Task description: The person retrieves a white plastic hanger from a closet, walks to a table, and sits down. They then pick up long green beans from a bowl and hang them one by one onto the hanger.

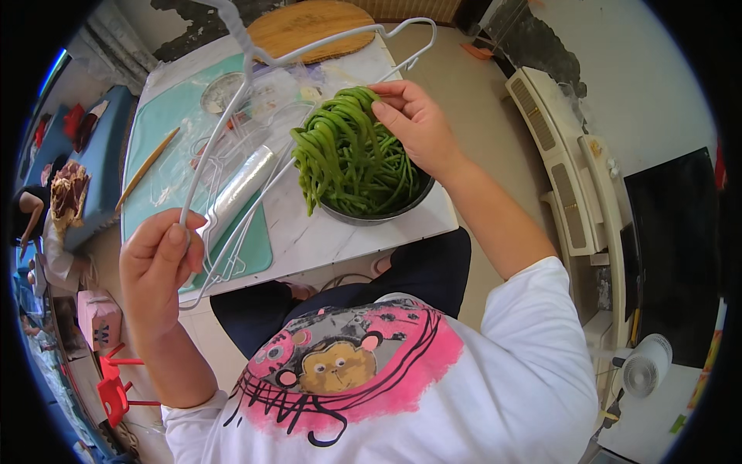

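Observation:
My left hand [159,261] grips the white bar of a clothes hanger [217,136], which is raised above the table's left part. Thick green noodle-like strands [339,130] lie looped over a bar, hanging down over a dark round pan [371,219] with more strands in it. My right hand [414,124] has its thumb and fingers at the upper right end of the looped strands, pinching there. More wire hangers [232,249] lie on the table, beside and partly over a roll of clear plastic film [240,188].
On the teal mat [145,139] lie a tapered wooden rolling pin [148,168] and a metal bowl [223,93] with pale powder. A round wooden board [313,29] is at the table's far edge. A red plastic stool [113,391] stands at left; another person [32,211] is beyond.

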Tool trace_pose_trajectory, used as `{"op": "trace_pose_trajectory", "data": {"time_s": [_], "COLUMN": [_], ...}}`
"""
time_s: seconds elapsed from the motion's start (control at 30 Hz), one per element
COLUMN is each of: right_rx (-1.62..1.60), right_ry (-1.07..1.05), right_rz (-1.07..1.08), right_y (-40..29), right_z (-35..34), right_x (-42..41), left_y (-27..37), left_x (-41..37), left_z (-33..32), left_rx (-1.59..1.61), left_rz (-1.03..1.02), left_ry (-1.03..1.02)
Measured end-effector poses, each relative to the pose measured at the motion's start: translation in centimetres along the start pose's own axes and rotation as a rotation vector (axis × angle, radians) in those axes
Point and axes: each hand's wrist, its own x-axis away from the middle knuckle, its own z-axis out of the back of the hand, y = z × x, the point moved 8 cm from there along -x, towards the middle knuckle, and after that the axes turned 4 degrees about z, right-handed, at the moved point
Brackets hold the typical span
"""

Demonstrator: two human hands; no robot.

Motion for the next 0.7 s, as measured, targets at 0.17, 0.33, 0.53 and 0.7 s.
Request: {"op": "trace_pose_trajectory", "data": {"time_s": [0.17,0.33,0.53,0.7], "right_rx": [0.213,0.419,0.718,1.269], "right_ry": [0.044,0.16,0.212,-0.346], "right_rz": [0.03,0.205,0.125,0.002], "right_y": [0.1,-1.8,-1.2,7.3], "right_z": [1.1,2.1,5.5,3.2], "right_x": [-0.1,0.0,1.2,3.7], "left_y": [-0.1,-0.2,0.7,0.9], "left_x": [0.0,0.0,0.0,-0.2], "left_z": [-0.2,0.3,1.4,1.8], "left_rx": [0.011,-0.032,-0.076,-0.065], "left_rz": [-0.03,-0.011,-0.066,-0.088], "left_ry": [-0.011,0.043,0.088,0.088]}}
